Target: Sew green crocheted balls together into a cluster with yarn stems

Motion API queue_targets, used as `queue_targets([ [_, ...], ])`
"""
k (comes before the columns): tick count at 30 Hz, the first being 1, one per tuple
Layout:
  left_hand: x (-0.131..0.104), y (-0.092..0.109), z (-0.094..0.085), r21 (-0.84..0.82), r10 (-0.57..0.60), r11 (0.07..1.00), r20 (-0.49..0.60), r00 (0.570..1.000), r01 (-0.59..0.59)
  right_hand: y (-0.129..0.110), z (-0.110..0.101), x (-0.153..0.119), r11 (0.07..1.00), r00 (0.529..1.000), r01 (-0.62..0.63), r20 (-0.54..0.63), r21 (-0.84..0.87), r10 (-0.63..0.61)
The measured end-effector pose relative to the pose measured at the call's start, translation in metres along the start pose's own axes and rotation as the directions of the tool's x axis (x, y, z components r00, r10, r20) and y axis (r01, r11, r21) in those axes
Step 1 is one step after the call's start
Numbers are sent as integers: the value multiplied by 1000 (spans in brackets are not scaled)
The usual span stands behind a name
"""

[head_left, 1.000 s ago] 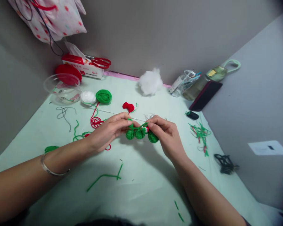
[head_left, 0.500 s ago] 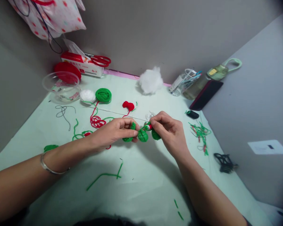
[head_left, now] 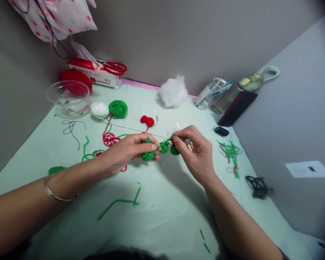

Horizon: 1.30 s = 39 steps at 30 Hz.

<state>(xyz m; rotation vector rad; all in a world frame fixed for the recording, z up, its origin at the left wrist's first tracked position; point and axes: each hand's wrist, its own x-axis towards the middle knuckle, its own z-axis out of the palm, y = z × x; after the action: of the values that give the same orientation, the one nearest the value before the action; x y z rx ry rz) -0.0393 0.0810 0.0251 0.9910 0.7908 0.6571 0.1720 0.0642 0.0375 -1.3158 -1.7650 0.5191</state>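
Between my two hands hangs a green crocheted piece (head_left: 147,155) with several round green balls and a bit of red and white. My left hand (head_left: 137,146) pinches its left end, where one ball shows below the thumb. Thumb and forefinger of my right hand (head_left: 193,150) are closed on the piece's right part, near the red bit. Two more balls hang between the hands, the right one touching or close to my right fingers. A thin dark thread runs leftward from the piece across the table. Behind my hands lies a small red crocheted piece (head_left: 147,121).
Green yarn (head_left: 118,109), white yarn (head_left: 99,109) and a clear plastic tub (head_left: 67,97) stand back left. Red-handled scissors (head_left: 115,68) rest on a tissue box (head_left: 104,77). White stuffing (head_left: 173,92) lies at the back. A bottle (head_left: 250,82) and thread scraps (head_left: 231,151) are at right.
The crocheted piece has turned and risen slightly between my hands. The left ball now shows more fully, and my right fingers have shifted their grip on the piece.
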Motion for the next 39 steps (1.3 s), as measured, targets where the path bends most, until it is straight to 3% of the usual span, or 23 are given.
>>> queue_targets([
  [6,1,0,0,20,0,1000,-3,1000,0,1,-1,0,1000,1000,9,29,7,-9],
  [11,2,-3,-1,42,17,999,-14,1000,-16,4,-1,0,993,997,-69,32,90,67],
  [17,2,-3,-2,119,64,991,-28,998,-60,0,-4,1,964,985,-118,-95,239,144],
  [24,5,-8,-7,177,114,979,-53,992,-103,7,-21,9,967,948,-46,-293,252,122],
  [30,6,-7,-5,165,71,984,-47,996,-62,6,-16,6,916,981,-135,-78,377,177],
  [39,3,-3,-2,82,42,996,-38,998,-39,-3,1,-3,812,953,-303,162,498,256],
])
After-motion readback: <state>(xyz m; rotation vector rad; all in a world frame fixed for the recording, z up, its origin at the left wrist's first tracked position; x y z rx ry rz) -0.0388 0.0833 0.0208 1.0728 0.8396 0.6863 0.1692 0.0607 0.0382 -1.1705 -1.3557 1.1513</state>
